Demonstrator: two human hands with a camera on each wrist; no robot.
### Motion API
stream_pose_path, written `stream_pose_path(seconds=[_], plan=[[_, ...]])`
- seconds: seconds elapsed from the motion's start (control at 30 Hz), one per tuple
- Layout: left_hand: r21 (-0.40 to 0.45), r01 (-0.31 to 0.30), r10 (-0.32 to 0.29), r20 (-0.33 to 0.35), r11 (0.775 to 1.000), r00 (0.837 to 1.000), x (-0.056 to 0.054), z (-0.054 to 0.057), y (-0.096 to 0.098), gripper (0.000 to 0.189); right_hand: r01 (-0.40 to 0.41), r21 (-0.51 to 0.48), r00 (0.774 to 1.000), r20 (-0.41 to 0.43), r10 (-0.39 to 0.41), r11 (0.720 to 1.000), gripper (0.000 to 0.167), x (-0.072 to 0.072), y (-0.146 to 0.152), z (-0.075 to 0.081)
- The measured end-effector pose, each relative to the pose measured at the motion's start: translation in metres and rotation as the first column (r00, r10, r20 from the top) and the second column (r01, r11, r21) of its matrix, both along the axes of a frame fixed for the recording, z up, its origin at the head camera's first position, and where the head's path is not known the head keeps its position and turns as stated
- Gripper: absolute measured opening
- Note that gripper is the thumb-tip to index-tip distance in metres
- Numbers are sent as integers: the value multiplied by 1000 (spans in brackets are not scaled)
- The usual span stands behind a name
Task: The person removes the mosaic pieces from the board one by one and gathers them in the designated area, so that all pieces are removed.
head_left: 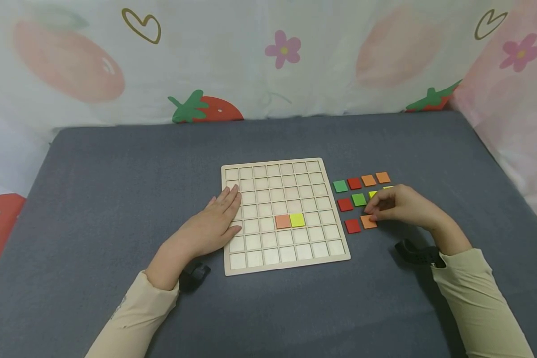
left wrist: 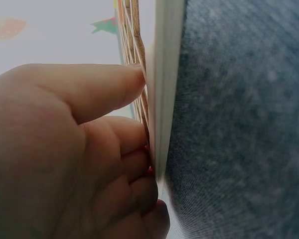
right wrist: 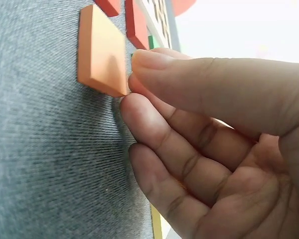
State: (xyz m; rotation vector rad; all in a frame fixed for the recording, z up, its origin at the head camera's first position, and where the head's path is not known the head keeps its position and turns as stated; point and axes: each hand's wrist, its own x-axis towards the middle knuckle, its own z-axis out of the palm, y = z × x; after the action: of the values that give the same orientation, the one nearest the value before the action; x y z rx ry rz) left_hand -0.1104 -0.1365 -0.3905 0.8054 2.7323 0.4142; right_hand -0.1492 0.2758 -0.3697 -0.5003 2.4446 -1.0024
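A pale wooden grid board [head_left: 286, 268] lies on the table, an orange tile [head_left: 283, 222] and a yellow tile [head_left: 297, 220] side by side in its cells. My left hand [head_left: 212, 223] rests with extended fingers over the board's left edge; in the left wrist view its thumb [left wrist: 104, 87] touches the grid side. Right of the board, my right hand [head_left: 400, 206] is loosely bent beside another orange tile [head_left: 368, 223], thumb and index apart in the head view. The right wrist view has this orange tile [right wrist: 103, 52] flat on the cloth, just beyond the fingertips, nothing visible between the fingers.
Loose tiles lie in rows right of the board: red [head_left: 352, 226], red [head_left: 345, 204], green [head_left: 359, 200], green [head_left: 340, 186], red [head_left: 354, 183] and orange [head_left: 368, 180]. Yellow ones are partly hidden by the right hand. A patterned curtain [head_left: 322, 59] hangs behind the grey table [head_left: 130, 189].
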Motion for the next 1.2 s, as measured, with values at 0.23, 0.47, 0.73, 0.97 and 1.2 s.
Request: stream_pose_path(seconds=[0.23,0.47,0.73,0.97,1.2], plan=[[0,-2,2,3,1000,1000,0,0,0,66,5,-26,1000,-25,-6,1000,13,1,-1,2],[4,-1,1,5,1000,1000,0,-1,-1,66,-2,-55,1000,-23,1,998,14,2,-7,7],[12,0,0,5,1000,1000,1,-1,-1,66,-15,-81,1000,-26,13,997,15,3,-16,11],[18,8,-8,14,1000,1000,0,-1,-1,66,-15,-74,1000,-22,14,997,12,3,-28,12],[29,-1,0,26,1000,1000,0,-1,-1,66,-42,-93,999,1,42,995,13,0,-41,11]])
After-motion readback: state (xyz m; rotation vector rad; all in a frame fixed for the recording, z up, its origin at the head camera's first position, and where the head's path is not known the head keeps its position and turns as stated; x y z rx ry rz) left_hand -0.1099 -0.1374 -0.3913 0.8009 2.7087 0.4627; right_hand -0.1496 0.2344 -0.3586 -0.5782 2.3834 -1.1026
